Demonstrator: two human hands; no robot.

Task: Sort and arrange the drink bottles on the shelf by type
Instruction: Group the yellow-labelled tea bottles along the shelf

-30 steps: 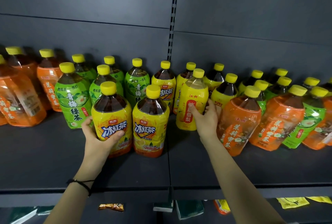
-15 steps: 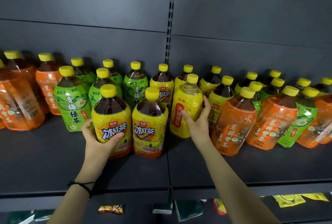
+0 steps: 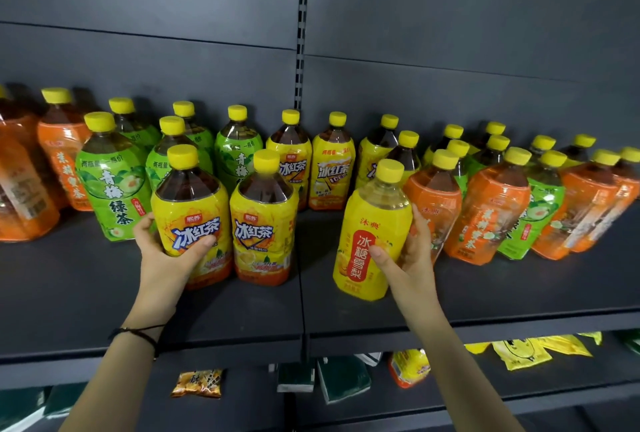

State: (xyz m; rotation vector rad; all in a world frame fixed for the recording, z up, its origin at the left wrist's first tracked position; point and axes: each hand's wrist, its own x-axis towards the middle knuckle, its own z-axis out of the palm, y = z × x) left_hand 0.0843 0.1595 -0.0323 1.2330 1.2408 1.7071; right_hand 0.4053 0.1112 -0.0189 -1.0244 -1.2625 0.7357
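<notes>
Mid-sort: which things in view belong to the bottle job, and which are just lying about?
Job: pear drink bottle in the right hand; iced black tea bottle in the left hand; green tea bottles; orange tea bottles; shelf.
Lying about, on the lower shelf: snack packet; yellow packets; dark green packs.

One wide-angle head-worn camera looks forward and slightly down, close to the dark grey metal shelf (image 3: 69,293), its lower tier (image 3: 485,397) at six o'clock.

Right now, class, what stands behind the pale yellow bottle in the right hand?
Two dark-tea bottles with yellow caps stand behind the pale yellow bottle; only their necks and shoulders show. Their lower labels are covered.
</notes>
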